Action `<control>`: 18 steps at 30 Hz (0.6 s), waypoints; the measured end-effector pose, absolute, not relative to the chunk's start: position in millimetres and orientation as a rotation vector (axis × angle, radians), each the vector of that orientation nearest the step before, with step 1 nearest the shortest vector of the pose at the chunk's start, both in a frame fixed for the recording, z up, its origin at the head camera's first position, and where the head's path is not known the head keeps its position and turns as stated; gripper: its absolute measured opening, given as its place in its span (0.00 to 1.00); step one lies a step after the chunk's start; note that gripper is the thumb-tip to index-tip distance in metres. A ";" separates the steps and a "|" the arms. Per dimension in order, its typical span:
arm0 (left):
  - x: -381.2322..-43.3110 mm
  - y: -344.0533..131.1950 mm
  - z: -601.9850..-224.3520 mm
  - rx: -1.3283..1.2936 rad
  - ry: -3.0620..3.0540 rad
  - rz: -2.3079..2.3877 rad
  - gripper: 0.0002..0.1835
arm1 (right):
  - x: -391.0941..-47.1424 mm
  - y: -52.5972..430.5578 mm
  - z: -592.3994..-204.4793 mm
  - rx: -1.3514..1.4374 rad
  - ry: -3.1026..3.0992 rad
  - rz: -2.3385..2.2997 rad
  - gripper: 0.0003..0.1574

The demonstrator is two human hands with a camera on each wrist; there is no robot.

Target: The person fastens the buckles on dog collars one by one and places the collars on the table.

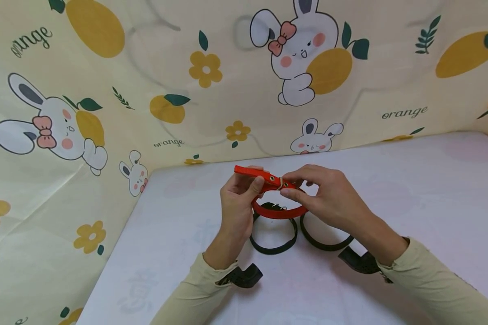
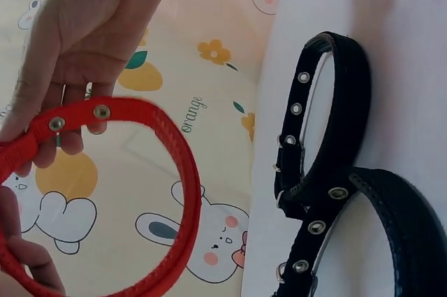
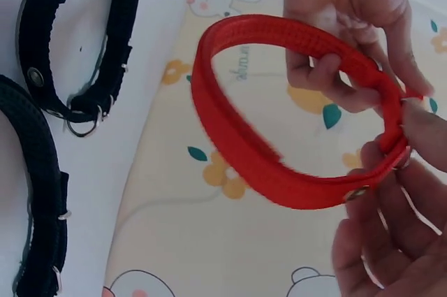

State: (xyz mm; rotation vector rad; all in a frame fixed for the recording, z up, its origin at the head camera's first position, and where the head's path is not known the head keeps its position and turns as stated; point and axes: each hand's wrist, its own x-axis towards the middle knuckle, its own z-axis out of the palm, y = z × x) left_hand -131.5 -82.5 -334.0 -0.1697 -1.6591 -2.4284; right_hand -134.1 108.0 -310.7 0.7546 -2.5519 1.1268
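Observation:
A red collar with metal eyelets is raised in front of me, fastened into a loop. My left hand pinches its strap near the free end, thumb on top. On the other side of the buckle, my right hand grips the strap between thumb and fingers. The right wrist view shows the loop of the red collar hanging out from both hands, with fingers covering its buckle part. Beneath it, two black collars lie looped side by side on the white table.
The white table stretches out on both sides of the hands. Behind it stands a cream backdrop printed with rabbits and oranges. Dark wrist mounts stick out from both sleeves, over the table near the black collars.

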 end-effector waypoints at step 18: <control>-129.0 -80.7 -335.5 -0.363 -1.934 -2.172 0.14 | -137.5 109.3 -314.7 0.588 -2.385 1.237 0.09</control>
